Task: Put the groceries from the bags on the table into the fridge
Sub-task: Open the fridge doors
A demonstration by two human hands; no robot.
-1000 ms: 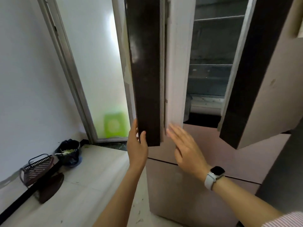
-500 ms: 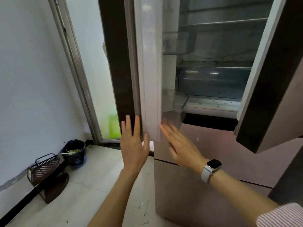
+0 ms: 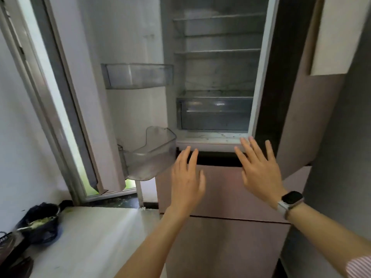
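Both doors of the fridge (image 3: 216,81) are swung wide, and nothing is held: the left hand (image 3: 187,177) and right hand (image 3: 259,169) are spread flat before its near edge. No bags or groceries are seen (presumably on a table elsewhere). The left door (image 3: 120,117) could be knocked against the window frame (image 3: 40,93) just beside it.

Two hands (image 3: 187,181); two door bins (image 3: 138,76); perhaps three shelves (image 3: 218,52)

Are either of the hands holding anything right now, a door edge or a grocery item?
Nothing is held. The left hand and right hand are both open, fingers spread, in front of the open fridge.
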